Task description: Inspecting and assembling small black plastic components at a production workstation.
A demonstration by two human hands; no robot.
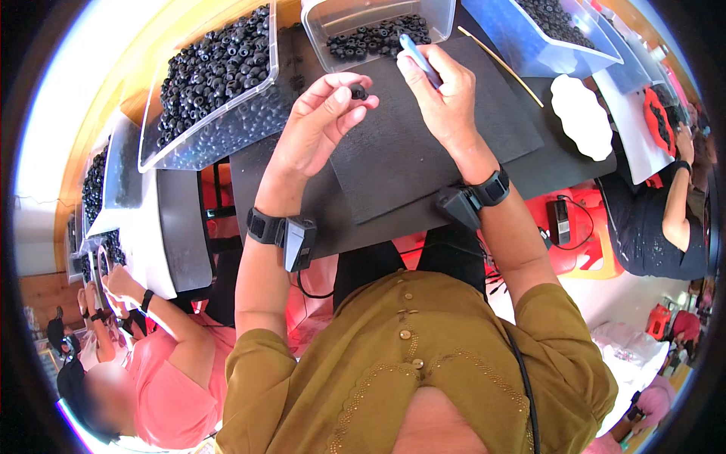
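My left grip (321, 115) pinches a black piece (359, 92); my right grip (446, 92) is wrapped around a light-blue tool (420, 60). I should brace the piece, guiding the tool lightly.

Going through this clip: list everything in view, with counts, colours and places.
Held round piece: one, black, left fingertips
Slim tool: one, pale blue, right hand
Clear bin: one, colourless, upper left, heaped with black pieces
Clear tub: one, colourless, top centre, fewer pieces
Bluish bin: one, upper right, black pieces
Mat: one, dark, on table
Stick: one, tan, right side
Scalloped item: one, white, right
Table: one, dark, beneath
Co-workers: several, one in pink left, one in black right
Wrist devices: two, black and grey
Left hand: one, centre
Right hand: one, right of centre
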